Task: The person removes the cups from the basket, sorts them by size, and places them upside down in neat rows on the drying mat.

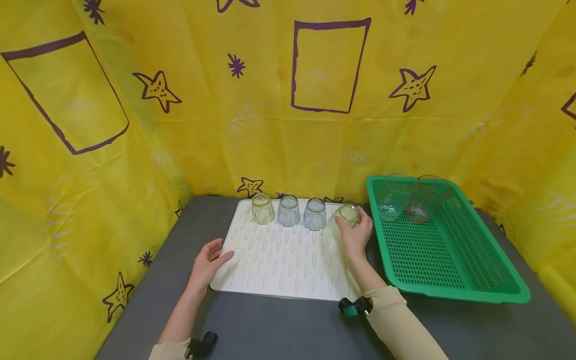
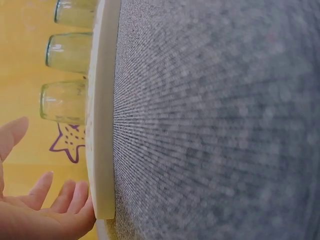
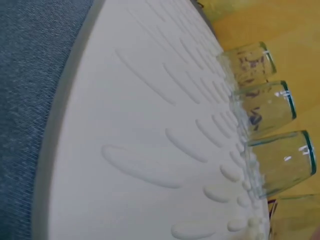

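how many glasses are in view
6: three glasses in a row on the white mat, a fourth glass in the right hand, two taller glasses in the green basket.

A dark grey tabletop (image 1: 279,325) carries a white ridged drying mat (image 1: 274,260) beside a green perforated plastic basket (image 1: 432,257).

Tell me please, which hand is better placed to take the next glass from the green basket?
Probably the right hand, once it releases the greenish glass: it is close to the green basket. The left hand holds nothing, but is across the white mat.
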Tool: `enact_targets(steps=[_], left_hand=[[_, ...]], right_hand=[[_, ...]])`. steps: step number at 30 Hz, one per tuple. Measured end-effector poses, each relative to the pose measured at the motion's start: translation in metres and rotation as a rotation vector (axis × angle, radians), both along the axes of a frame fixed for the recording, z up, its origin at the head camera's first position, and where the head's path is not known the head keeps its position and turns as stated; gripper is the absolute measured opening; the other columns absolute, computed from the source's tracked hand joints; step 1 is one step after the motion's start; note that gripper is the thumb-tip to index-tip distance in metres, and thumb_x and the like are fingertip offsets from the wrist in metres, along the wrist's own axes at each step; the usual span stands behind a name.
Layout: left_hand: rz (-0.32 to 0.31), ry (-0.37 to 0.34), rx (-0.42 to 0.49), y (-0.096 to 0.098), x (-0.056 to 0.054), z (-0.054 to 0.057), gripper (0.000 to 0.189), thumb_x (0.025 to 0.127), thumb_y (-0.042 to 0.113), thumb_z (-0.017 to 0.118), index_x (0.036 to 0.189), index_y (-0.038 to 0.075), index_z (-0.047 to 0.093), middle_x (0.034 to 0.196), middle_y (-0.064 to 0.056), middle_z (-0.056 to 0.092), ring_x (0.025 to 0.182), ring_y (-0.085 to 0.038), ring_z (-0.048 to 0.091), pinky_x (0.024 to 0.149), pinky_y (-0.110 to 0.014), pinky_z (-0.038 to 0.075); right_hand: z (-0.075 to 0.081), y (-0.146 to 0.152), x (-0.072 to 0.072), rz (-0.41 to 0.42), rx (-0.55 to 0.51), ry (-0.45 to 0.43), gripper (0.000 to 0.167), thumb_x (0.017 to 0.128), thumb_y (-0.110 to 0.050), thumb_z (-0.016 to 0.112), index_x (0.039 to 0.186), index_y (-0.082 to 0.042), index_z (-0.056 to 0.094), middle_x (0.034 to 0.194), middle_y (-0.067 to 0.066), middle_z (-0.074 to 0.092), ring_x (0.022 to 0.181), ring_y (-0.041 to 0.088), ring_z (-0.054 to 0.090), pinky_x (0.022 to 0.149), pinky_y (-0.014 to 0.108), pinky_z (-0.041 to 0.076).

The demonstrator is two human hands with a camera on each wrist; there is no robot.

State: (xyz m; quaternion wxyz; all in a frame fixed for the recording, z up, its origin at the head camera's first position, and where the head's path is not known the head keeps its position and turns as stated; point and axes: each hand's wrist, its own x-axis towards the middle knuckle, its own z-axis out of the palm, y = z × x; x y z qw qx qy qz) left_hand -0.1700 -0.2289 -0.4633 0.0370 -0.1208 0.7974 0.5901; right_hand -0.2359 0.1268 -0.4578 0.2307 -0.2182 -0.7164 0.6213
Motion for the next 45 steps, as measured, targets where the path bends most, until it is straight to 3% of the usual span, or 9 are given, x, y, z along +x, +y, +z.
enact_targets(steps=[10, 18, 35, 45], left_hand=[[-0.006, -0.006, -0.023, 0.001, -0.001, -0.002, 0.072, 0.088, 0.025, 0.073, 0.145, 0.002, 0.036, 0.151, -0.020, 0.034, 0.138, -0.037, 0.030, 0.111, -0.051, 0.027], [-0.024, -0.025, -0.033, 0.001, 0.000, -0.003, 0.074, 0.088, 0.026, 0.073, 0.146, 0.000, 0.034, 0.151, -0.022, 0.033, 0.138, -0.038, 0.028, 0.112, -0.052, 0.025], [-0.064, -0.044, -0.056, 0.001, 0.001, -0.004, 0.077, 0.089, 0.030, 0.072, 0.147, -0.002, 0.032, 0.150, -0.026, 0.032, 0.139, -0.041, 0.026, 0.112, -0.055, 0.024], [-0.065, -0.052, -0.058, 0.000, 0.001, -0.006, 0.075, 0.089, 0.029, 0.072, 0.147, 0.000, 0.033, 0.150, -0.025, 0.032, 0.139, -0.040, 0.026, 0.112, -0.055, 0.024]], right_hand=[[-0.007, 0.002, -0.013, -0.034, 0.054, -0.020, 0.069, 0.075, -0.013, 0.082, 0.136, -0.006, 0.050, 0.138, 0.015, 0.041, 0.128, 0.031, 0.037, 0.109, 0.040, 0.029], [-0.009, 0.005, -0.018, -0.012, 0.105, -0.015, 0.068, 0.076, -0.013, 0.081, 0.137, -0.003, 0.050, 0.138, 0.018, 0.040, 0.130, 0.034, 0.033, 0.110, 0.042, 0.027], [-0.017, 0.004, -0.023, -0.008, 0.151, 0.013, 0.068, 0.074, -0.016, 0.083, 0.134, -0.004, 0.052, 0.136, 0.018, 0.042, 0.128, 0.035, 0.032, 0.108, 0.043, 0.027], [-0.017, 0.004, -0.021, 0.005, 0.162, -0.022, 0.073, 0.074, -0.021, 0.084, 0.137, -0.005, 0.049, 0.140, 0.017, 0.040, 0.130, 0.036, 0.030, 0.108, 0.044, 0.026]])
